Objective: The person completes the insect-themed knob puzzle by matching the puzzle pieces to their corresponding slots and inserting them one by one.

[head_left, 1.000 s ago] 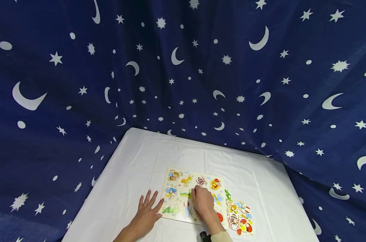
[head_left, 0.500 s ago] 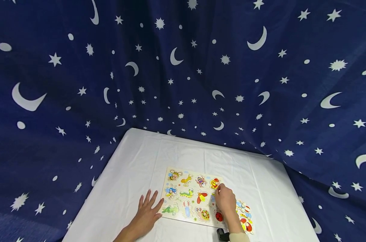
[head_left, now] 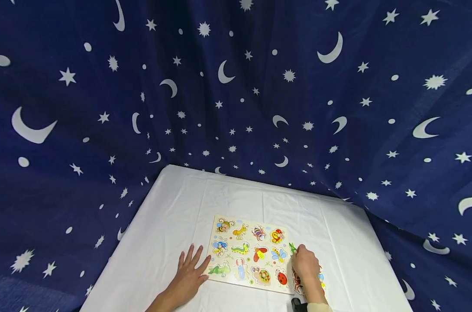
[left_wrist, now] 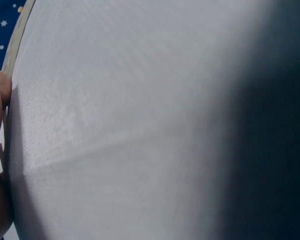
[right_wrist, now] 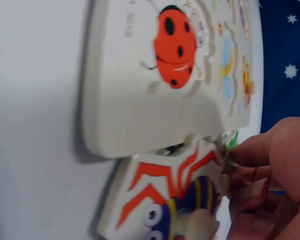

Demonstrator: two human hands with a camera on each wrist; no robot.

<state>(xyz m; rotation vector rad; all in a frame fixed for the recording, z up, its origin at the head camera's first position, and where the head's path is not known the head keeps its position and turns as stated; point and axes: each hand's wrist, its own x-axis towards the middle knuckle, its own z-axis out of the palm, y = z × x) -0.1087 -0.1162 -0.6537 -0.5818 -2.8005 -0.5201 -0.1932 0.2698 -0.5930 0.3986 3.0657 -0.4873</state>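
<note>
A wooden puzzle board (head_left: 236, 262) with bright insect pictures lies on the white table. My left hand (head_left: 186, 277) rests with spread fingers at its left edge; in the left wrist view the fingers (left_wrist: 1, 89) lie by the board's edge. My right hand (head_left: 307, 262) is over the loose pieces right of the board. Its curled fingers pinch a green puzzle piece (head_left: 292, 248), mostly hidden by the fingertips in the right wrist view. Nearer that camera, a spider puzzle piece (right_wrist: 154, 175) with a wooden knob lies against the board. The hand covers much of the pile.
Other loose insect pieces (head_left: 321, 277) show beside the right forearm. White cloth covers the table (head_left: 236, 195). A dark blue curtain (head_left: 236, 86) with moons and stars hangs around the back and sides.
My right hand has moved right, from the middle of the board across its right side to the loose pieces, uncovering the board's pictures. My left hand has stayed put.
</note>
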